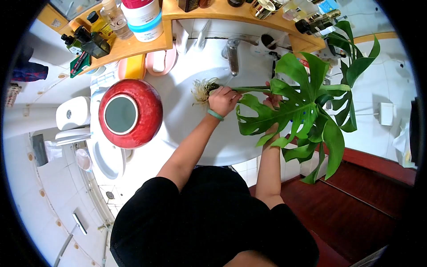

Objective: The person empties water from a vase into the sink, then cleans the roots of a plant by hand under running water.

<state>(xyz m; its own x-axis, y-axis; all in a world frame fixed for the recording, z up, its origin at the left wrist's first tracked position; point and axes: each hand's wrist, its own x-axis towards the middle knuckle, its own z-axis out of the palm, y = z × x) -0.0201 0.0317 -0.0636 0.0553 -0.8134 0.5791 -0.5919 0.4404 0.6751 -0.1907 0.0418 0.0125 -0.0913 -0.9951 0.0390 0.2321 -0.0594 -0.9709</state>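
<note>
1. Lining the wooden shelf (153, 46) at the upper left are small bottles (101, 27) and stacked tubs (143, 20).
2. Below them, a round red vase (150, 111) stands just beside the sink (218, 144), its pale-rimmed mouth facing up.
3. Near the vase, toward the back, sits a pink dish (168, 65).
4. Pale, tangled roots (201, 92) of the plant (307, 109) hang over the sink; the plant is held sideways across it.
5. The left hand (223, 100) has its fingers closed around the stem (251, 89) right by the roots; a green bracelet (215, 115) circles its wrist.
6. A metal faucet (232, 58) stands at the back of the sink, behind the stem.
7. The right hand (273, 101) is farther along the stem, partly hidden by foliage; I cannot tell how its fingers close.
8. Broad, split green leaves (333, 144) reach past the sink's right side.
</note>
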